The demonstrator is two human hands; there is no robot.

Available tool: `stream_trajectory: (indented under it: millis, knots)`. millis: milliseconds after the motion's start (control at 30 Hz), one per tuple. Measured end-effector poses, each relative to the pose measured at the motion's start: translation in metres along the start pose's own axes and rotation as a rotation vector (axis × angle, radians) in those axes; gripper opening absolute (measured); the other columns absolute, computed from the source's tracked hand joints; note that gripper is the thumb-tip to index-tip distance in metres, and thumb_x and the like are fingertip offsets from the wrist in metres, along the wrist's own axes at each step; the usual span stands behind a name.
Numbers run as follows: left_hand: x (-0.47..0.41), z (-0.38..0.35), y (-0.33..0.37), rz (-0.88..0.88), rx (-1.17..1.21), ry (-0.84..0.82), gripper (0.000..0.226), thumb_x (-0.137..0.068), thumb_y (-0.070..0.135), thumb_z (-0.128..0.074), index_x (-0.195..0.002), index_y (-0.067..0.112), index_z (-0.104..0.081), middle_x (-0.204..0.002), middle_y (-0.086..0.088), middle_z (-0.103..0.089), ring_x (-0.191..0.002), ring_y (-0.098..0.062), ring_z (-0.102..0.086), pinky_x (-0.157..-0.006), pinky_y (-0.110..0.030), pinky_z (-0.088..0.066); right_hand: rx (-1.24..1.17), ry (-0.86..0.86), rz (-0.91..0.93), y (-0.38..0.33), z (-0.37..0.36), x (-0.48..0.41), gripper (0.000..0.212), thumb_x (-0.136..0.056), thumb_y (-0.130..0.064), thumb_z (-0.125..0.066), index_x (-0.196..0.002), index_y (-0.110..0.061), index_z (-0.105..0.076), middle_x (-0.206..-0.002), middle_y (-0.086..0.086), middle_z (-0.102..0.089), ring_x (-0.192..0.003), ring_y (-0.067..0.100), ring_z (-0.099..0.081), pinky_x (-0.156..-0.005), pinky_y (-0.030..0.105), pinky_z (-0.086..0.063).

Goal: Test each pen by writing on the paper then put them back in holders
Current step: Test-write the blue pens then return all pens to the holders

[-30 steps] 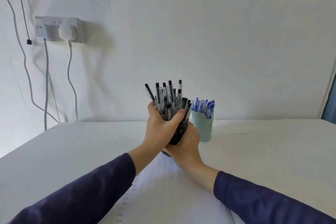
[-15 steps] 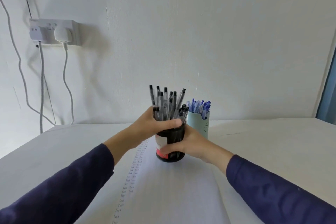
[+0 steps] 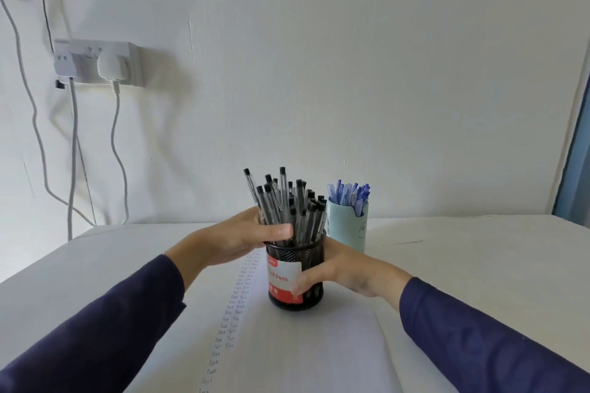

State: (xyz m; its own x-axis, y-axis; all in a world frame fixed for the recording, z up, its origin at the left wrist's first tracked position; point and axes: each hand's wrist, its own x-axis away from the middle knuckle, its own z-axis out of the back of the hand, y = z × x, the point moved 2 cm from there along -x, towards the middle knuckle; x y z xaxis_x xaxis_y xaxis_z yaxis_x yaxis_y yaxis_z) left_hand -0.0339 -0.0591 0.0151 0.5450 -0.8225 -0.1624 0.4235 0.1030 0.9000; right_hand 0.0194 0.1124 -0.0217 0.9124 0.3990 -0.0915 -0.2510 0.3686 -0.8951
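Head view: a black wire-mesh pen holder (image 3: 289, 254), a cylinder with a red and white label, stands upright on a white sheet of paper (image 3: 303, 351) laid on the white table (image 3: 479, 265). It is packed with clear-barrelled pens with black caps (image 3: 295, 207), which fan out a little above the rim.

The left hand (image 3: 238, 238) wraps this bundle just above the rim. Its thumb is curled across the front of the pens and its fingers pass behind them, so the pens are clamped between them.

The right hand (image 3: 343, 269) grips the holder's right side. Its thumb is pressed across the label, and its fingers curl round the back, probably against the mesh, though they are hidden there. Both forearms wear dark navy sleeves (image 3: 105, 338).

Just behind and to the right of the black holder stands a pale blue cylindrical cup (image 3: 349, 228) holding blue pens (image 3: 349, 196). Whether the right hand touches it cannot be told.

Two columns of small handwritten words (image 3: 236, 306) run down the paper to the left of the holder.

On the wall at the left is a white double socket (image 3: 83, 57) with a white plug (image 3: 111, 67) in it, and white cables (image 3: 73, 153) hang below.
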Motion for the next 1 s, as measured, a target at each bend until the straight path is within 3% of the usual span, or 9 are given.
stream_trajectory:
  millis: [133, 267, 400, 467, 533, 633, 733, 867, 1000]
  knots:
    - [-0.007, -0.002, 0.016, -0.151, 0.052, 0.404, 0.112, -0.053, 0.056, -0.088, -0.147, 0.033, -0.031, -0.139, 0.021, -0.051, -0.126, -0.001, -0.051, -0.100, -0.029, -0.047, 0.006, 0.165, 0.017, 0.006, 0.000, -0.010, 0.087, -0.061, -0.019, -0.090, -0.134, -0.034, -0.045, -0.120, -0.010, -0.067, -0.116, 0.007, -0.060, -0.105, 0.039, -0.046]
    - [-0.011, -0.022, 0.024, -0.017, -0.262, 0.535, 0.078, -0.063, 0.062, -0.076, -0.128, 0.030, -0.047, -0.116, 0.017, -0.063, -0.105, 0.003, -0.061, -0.080, -0.011, -0.049, -0.002, 0.171, 0.003, 0.012, -0.005, -0.007, 0.082, -0.067, -0.020, -0.089, -0.134, -0.035, -0.044, -0.122, -0.014, -0.065, -0.115, 0.002, -0.059, -0.105, 0.035, -0.046]
    - [-0.003, -0.012, 0.040, 0.091, -0.478, 0.319, 0.064, -0.075, 0.068, -0.055, -0.124, 0.027, -0.054, -0.119, 0.019, -0.061, -0.104, 0.003, -0.059, -0.094, -0.022, -0.044, -0.042, 0.146, -0.010, 0.013, -0.008, -0.007, 0.076, -0.073, -0.016, -0.086, -0.133, -0.036, -0.043, -0.121, -0.016, -0.066, -0.112, -0.001, -0.061, -0.095, 0.026, -0.050]
    - [0.001, -0.003, 0.047, 0.006, -0.401, 0.420, 0.075, -0.084, 0.071, -0.044, -0.146, 0.029, -0.039, -0.141, 0.018, -0.046, -0.127, 0.000, -0.045, -0.107, -0.027, -0.034, -0.044, 0.149, -0.021, 0.013, -0.008, -0.006, 0.077, -0.072, -0.018, -0.086, -0.134, -0.037, -0.043, -0.121, -0.017, -0.066, -0.112, -0.002, -0.060, -0.096, 0.028, -0.049]
    - [0.001, -0.001, 0.053, -0.227, -0.383, 0.516, 0.057, -0.097, 0.054, -0.041, -0.147, 0.029, -0.039, -0.149, 0.018, -0.041, -0.135, 0.004, -0.037, -0.115, -0.023, -0.030, -0.038, 0.149, -0.010, 0.012, -0.008, -0.007, 0.076, -0.072, -0.017, -0.086, -0.134, -0.033, -0.045, -0.122, -0.014, -0.066, -0.114, 0.000, -0.060, -0.100, 0.030, -0.048]
    - [-0.008, 0.000, 0.048, -0.251, -0.501, 0.433, 0.040, -0.103, 0.049, -0.035, -0.129, 0.034, -0.061, -0.122, 0.011, -0.062, -0.116, -0.006, -0.059, -0.112, -0.033, -0.038, -0.042, 0.142, 0.003, 0.010, -0.008, -0.007, 0.074, -0.073, -0.014, -0.085, -0.134, -0.030, -0.046, -0.122, -0.012, -0.067, -0.114, 0.002, -0.061, -0.100, 0.027, -0.048]
    - [-0.012, 0.005, 0.044, -0.200, -0.646, 0.385, 0.043, -0.102, 0.055, -0.032, -0.118, 0.038, -0.068, -0.082, 0.009, -0.063, -0.079, -0.023, -0.068, -0.087, -0.041, -0.054, -0.038, 0.139, -0.005, 0.009, -0.008, -0.005, 0.074, -0.073, -0.015, -0.086, -0.132, -0.033, -0.046, -0.120, -0.015, -0.067, -0.112, 0.000, -0.061, -0.099, 0.030, -0.049]
    - [-0.009, 0.008, 0.049, -0.179, -0.751, 0.267, 0.054, -0.097, 0.065, -0.023, -0.127, 0.042, -0.061, -0.103, -0.016, -0.072, -0.092, -0.027, -0.067, -0.088, -0.042, -0.051, -0.057, 0.130, -0.020, 0.005, -0.007, -0.002, 0.068, -0.075, -0.010, -0.083, -0.128, -0.034, -0.048, -0.114, -0.017, -0.069, -0.106, -0.003, -0.063, -0.089, 0.022, -0.052]
    - [-0.013, -0.008, 0.062, -0.087, -1.095, 0.300, 0.059, -0.102, 0.050, -0.022, -0.109, 0.010, -0.065, -0.091, -0.010, -0.070, -0.084, -0.021, -0.064, -0.083, -0.040, -0.051, -0.071, 0.151, 0.016, 0.001, -0.009, -0.001, 0.061, -0.074, -0.006, -0.083, -0.124, -0.030, -0.054, -0.114, -0.008, -0.070, -0.107, 0.006, -0.065, -0.091, 0.023, -0.050]
